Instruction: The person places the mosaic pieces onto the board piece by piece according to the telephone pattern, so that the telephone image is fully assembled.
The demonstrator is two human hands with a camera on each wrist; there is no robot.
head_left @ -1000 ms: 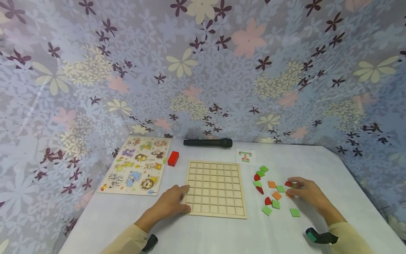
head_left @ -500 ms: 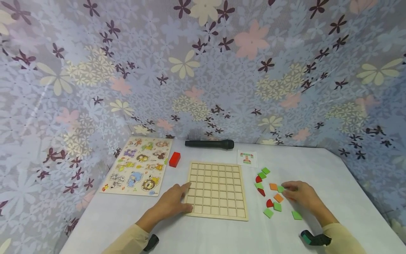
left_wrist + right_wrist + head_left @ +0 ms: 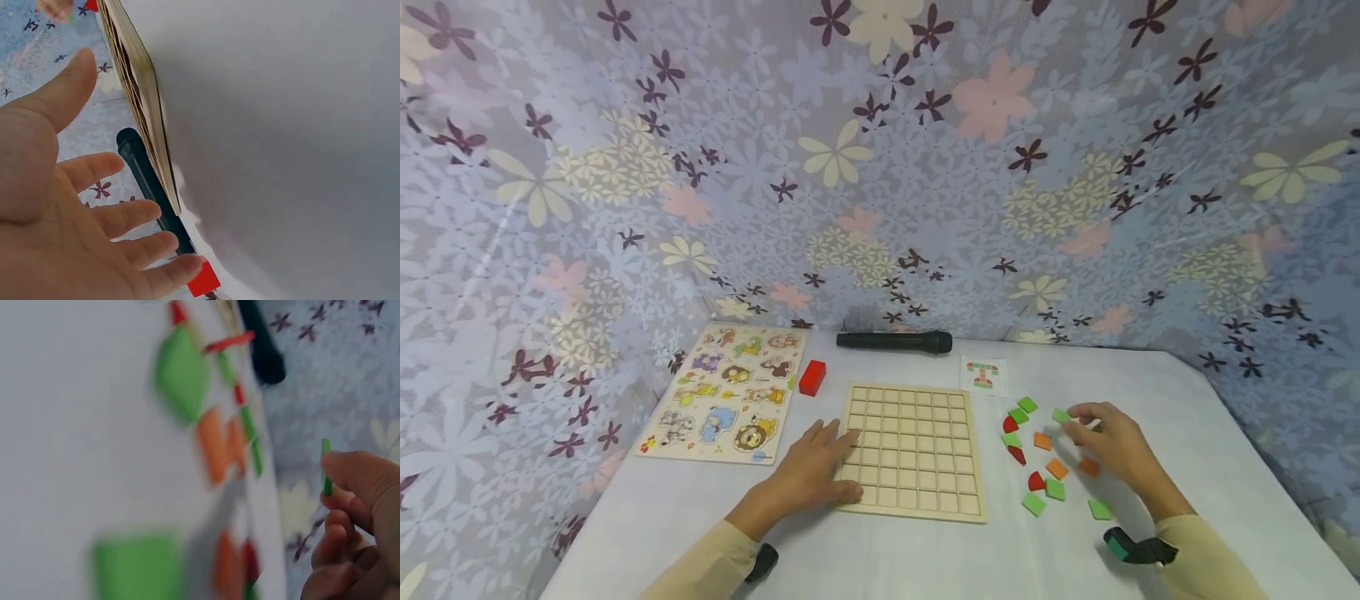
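In the head view, my right hand (image 3: 1114,442) pinches a green square tile (image 3: 1061,415) between thumb and fingertip, raised above the loose tiles. The right wrist view shows that tile (image 3: 326,466) edge-on in the pinch. My left hand (image 3: 808,471) lies along the left edge of the wooden grid board (image 3: 917,512), its fingers spread and thumb near the lower left corner. In the left wrist view the left palm (image 3: 69,231) holds nothing. Loose green, orange and red tiles, among them an orange square (image 3: 1057,469), lie right of the board.
A small pattern card (image 3: 984,377) lies behind the board, with a black microphone (image 3: 893,342) at the back. Left of these are a red block (image 3: 812,377) and an animal puzzle board (image 3: 718,396). A flowered cloth (image 3: 880,200) hangs behind the white table.
My right hand has come left and taken the green square tile up from among the loose pieces. My left fingers have spread a little at the board's edge.
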